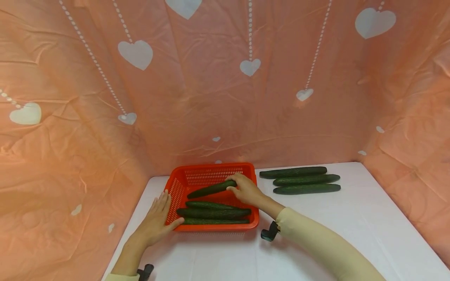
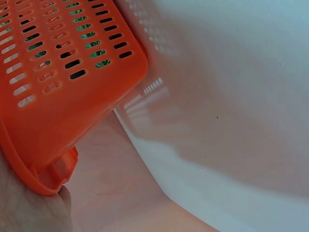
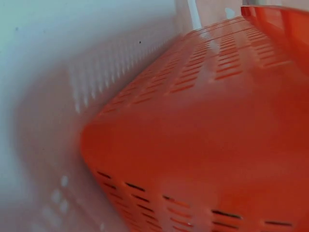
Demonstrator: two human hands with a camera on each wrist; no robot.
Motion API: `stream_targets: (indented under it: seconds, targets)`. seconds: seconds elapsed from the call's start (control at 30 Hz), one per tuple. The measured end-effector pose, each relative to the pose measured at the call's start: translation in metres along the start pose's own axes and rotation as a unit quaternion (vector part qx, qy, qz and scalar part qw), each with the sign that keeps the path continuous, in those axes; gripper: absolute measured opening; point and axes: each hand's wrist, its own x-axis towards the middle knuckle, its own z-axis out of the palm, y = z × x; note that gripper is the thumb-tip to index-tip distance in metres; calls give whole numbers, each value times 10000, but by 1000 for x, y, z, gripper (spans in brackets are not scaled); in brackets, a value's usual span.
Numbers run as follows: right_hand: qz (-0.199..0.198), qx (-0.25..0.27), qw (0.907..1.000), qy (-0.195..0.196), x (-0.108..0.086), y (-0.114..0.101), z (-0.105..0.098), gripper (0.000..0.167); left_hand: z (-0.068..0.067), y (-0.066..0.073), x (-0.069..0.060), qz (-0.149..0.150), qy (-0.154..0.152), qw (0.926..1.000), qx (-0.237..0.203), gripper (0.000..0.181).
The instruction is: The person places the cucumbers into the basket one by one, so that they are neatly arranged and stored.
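A red slotted plastic basket (image 1: 214, 227) stands on the white table, with several dark green cucumbers inside. My right hand (image 1: 246, 191) grips one end of a cucumber (image 1: 211, 189) that slants down to the left inside the basket. Below it, toward the near wall, lie more cucumbers (image 1: 213, 213) side by side. My left hand (image 1: 156, 222) rests along the basket's left rim with its fingers spread and straight. In the left wrist view part of that hand (image 2: 29, 203) touches the basket rim. The right wrist view shows only the basket's outer wall (image 3: 193, 130), not the hand.
Three cucumbers (image 1: 306, 180) lie in a row on the white table (image 1: 316, 218) to the right of the basket. An orange cloth (image 1: 246, 117) with white hearts hangs behind and at both sides. Dark wrist-worn devices (image 1: 270, 232) sit at the wrists.
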Motion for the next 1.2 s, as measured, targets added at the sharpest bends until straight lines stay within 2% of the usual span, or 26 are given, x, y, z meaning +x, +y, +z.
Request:
stream_targets:
  seconds: [0.47,0.57,0.67,0.77,0.9,1.03,1.2]
  targets:
    - [-34,-857,9952,-464,-2,-3,2,28,-4,2,1,-48,-159,9999,40,106]
    - [-11,-845,9950,-538,-4,-3,0,31,-3,2,3,-51,-154,9999,46,106]
    - [21,-570,9971,-504,-5,-1,-1,35,-1,1,4,-57,-161,9998,61,106]
    - [-27,-62,9996,-257,-8,4,-4,34,0,1,4,-51,-184,9998,74,106]
    - [-258,427,9985,227,-13,10,-14,32,0,2,2,-59,-180,9998,92,106]
    - [-416,563,9957,604,-20,14,-29,31,-1,1,1,-93,-174,9997,125,106]
    - [-478,537,9936,869,-31,20,-49,31,-2,1,0,-80,-135,9997,185,105]
